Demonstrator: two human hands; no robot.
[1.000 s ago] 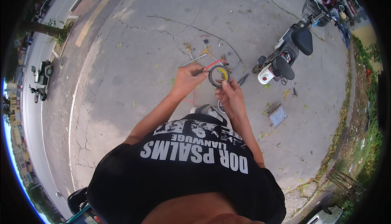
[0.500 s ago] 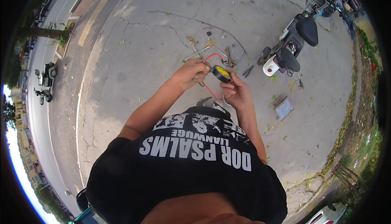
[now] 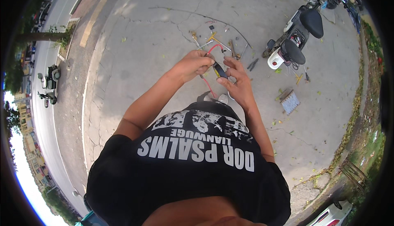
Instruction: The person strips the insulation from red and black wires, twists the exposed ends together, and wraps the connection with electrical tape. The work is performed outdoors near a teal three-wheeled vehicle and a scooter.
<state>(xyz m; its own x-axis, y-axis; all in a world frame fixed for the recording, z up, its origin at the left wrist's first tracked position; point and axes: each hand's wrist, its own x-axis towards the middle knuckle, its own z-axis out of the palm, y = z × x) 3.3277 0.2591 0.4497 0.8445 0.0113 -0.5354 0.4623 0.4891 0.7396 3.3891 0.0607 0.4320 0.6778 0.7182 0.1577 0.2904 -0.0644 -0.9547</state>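
Two hands meet at chest height: the left hand (image 3: 196, 64) pinches a red wire (image 3: 212, 49), the right hand (image 3: 238, 82) grips a small black-and-yellow device (image 3: 219, 70) between them; scattered tools (image 3: 230, 47) lie on the pavement (image 3: 143, 41) beyond.

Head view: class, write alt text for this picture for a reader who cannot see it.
A person's left hand and right hand together hold a small dark part with a red wire over a concrete pavement. Scattered tools lie on the ground ahead, and a parked scooter stands to the right.
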